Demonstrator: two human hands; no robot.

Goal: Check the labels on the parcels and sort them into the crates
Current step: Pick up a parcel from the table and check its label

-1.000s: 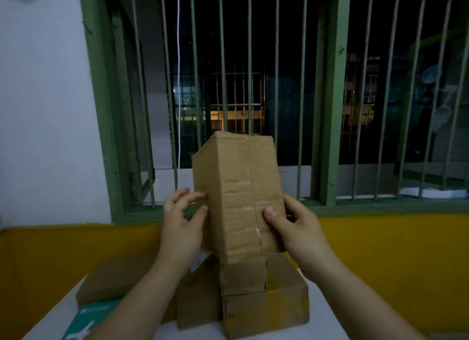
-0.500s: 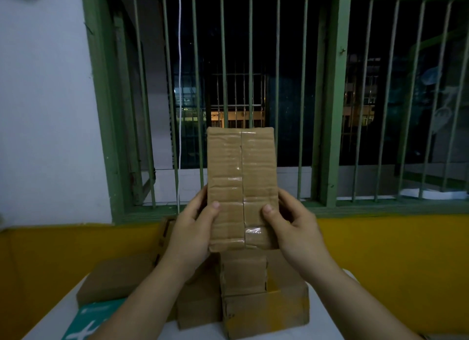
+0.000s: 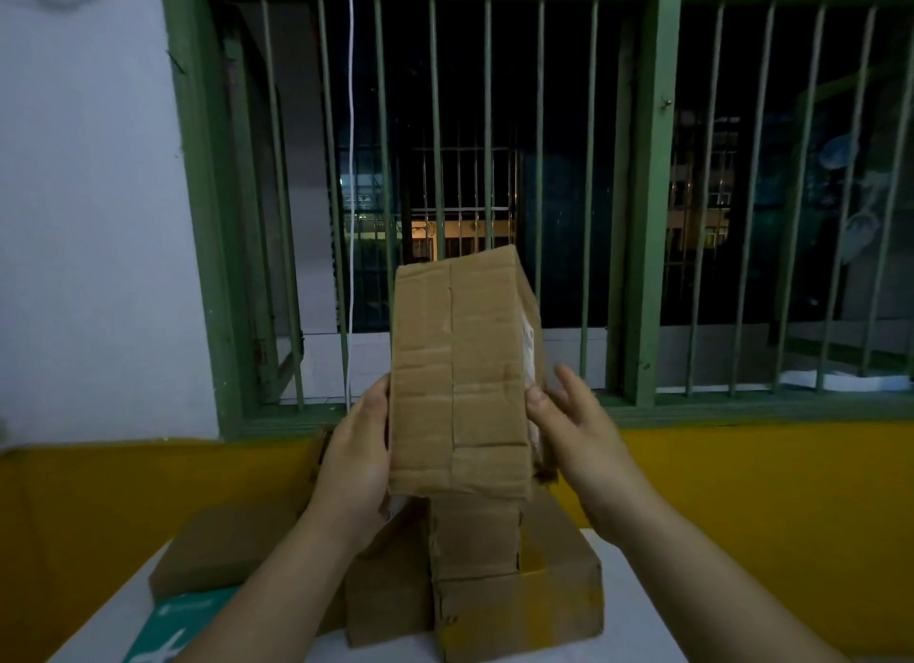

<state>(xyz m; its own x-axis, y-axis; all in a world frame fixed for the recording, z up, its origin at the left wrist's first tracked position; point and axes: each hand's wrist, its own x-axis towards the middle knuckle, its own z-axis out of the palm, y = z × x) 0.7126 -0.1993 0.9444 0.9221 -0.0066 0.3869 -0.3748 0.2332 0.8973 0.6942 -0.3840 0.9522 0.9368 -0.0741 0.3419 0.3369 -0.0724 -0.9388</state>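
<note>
Parcel (image 3: pixel 457 375) now turned, label side rightward

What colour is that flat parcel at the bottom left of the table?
Teal green with white print, seen in the head view.

place: makeshift parcel-sorting room | cues: cardboard parcels (image 3: pixel 519 603) piled on white table (image 3: pixel 638 628), green barred window (image 3: pixel 494 167)

Green barred window (image 3: pixel 648 192), white wall (image 3: pixel 89 217), dark outside
</note>
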